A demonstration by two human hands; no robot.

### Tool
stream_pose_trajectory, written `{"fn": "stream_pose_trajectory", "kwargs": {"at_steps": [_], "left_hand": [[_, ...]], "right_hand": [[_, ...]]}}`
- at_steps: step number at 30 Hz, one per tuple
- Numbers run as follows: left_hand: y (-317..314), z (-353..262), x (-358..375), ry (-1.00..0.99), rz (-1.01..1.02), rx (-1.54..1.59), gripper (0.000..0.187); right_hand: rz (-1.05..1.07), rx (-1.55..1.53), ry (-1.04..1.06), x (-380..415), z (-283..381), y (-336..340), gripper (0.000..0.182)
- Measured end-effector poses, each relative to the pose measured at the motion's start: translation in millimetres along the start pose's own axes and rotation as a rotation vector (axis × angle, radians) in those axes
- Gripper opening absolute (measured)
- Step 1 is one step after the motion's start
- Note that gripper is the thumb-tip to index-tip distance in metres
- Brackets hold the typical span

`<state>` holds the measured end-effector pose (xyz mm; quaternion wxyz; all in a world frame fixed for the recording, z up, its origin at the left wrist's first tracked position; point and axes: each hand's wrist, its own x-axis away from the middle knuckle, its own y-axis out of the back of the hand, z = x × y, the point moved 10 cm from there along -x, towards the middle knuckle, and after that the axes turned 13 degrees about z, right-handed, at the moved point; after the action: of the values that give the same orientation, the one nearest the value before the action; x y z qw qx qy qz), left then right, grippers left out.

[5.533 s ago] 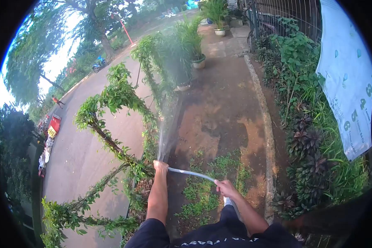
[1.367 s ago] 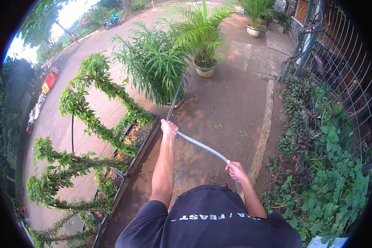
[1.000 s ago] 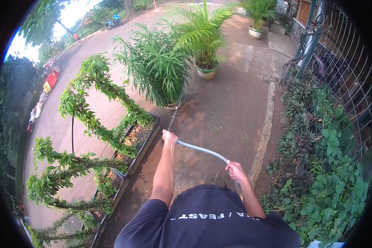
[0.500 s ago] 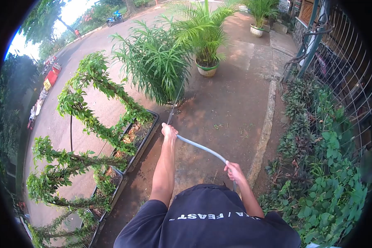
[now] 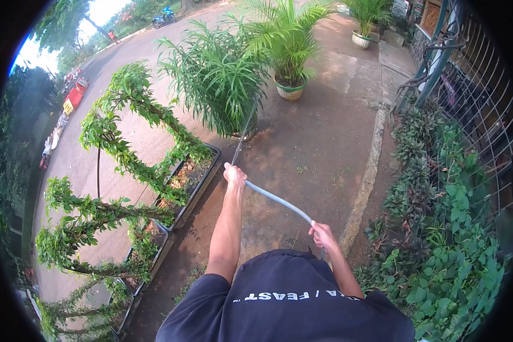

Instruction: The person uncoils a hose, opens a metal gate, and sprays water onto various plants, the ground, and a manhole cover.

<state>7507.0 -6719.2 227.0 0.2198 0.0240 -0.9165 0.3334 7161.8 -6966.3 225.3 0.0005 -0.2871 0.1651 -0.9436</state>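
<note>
My left hand (image 5: pixel 235 174) is stretched out in front, its fingers wrapped round the end of a grey-blue hose (image 5: pixel 278 199). A thin stream of water (image 5: pixel 242 139) leaves that end and runs toward the base of a bushy, long-leaved plant (image 5: pixel 219 80). Farther back along the hose, my right hand (image 5: pixel 323 235) is closed on it near my body. Between the two hands the hose bends in a shallow curve. Its tail is hidden behind my right arm and the dark shirt.
Black rectangular planters (image 5: pixel 196 191) with leafy shrubs trained into arches line the left. Potted palms stand ahead, one in a white-green pot (image 5: pixel 289 91), another farther off (image 5: pixel 361 40). A low concrete curb (image 5: pixel 371 171), green plants (image 5: pixel 422 228) and a wire fence (image 5: pixel 490 108) border the right.
The view has shifted slightly, so the planters and plants sit a little higher and the pots a little to the right. Both hands keep their hold on the hose, and water still flows.
</note>
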Motion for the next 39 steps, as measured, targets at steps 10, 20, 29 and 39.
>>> {"fn": "stream_pose_trajectory", "kwargs": {"at_steps": [10, 20, 29, 39], "left_hand": [[-36, -2, 24, 0.025, 0.105, 0.06, 0.034], [15, 50, 12, 0.127, -0.153, -0.042, 0.04], [-88, 15, 39, 0.025, 0.171, 0.041, 0.026], [-63, 161, 33, 0.327, -0.016, 0.11, 0.032]], "right_hand": [[0.015, -0.02, -0.01, 12, -3, 8, 0.045], [-0.023, -0.023, -0.01, 13, -14, 34, 0.045], [-0.027, -0.041, 0.057, 16, -11, 43, 0.045], [-0.562, 0.531, 0.261, 72, 11, 146, 0.041]]}}
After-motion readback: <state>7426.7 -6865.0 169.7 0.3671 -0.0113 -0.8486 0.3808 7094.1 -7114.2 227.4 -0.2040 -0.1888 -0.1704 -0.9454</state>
